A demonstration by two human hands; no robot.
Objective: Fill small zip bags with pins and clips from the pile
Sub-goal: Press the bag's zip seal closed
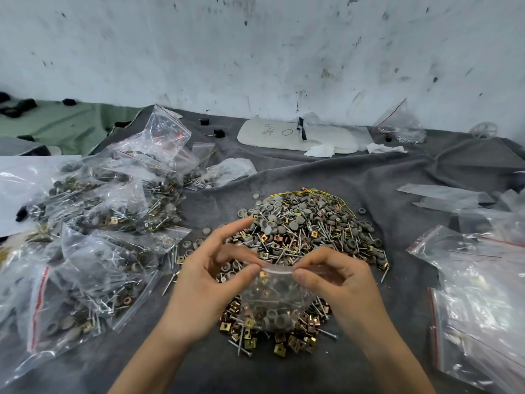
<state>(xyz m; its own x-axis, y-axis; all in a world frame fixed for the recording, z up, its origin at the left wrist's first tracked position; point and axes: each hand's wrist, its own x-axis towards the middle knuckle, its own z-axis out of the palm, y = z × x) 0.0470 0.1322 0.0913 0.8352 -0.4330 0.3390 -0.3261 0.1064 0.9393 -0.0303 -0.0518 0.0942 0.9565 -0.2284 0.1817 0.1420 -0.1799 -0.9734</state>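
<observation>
1. Our left grip (204,280) and right grip (338,282) pinch the top edge of the zip bag (272,282).
2. It holds brass clips (250,322) and grey caps (279,319), just above the pile (306,231) on the bench (403,294).

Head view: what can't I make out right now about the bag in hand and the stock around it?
All in the head view:
- zip bag: whether its strip is sealed; the left hand and right hand pinch over it.
- Its contents: count unclear through glare and creases.
- pile: near part hidden behind the bag and hands.
- filled bags: cut off by the left edge.
- white pad: writing too small to read.
</observation>
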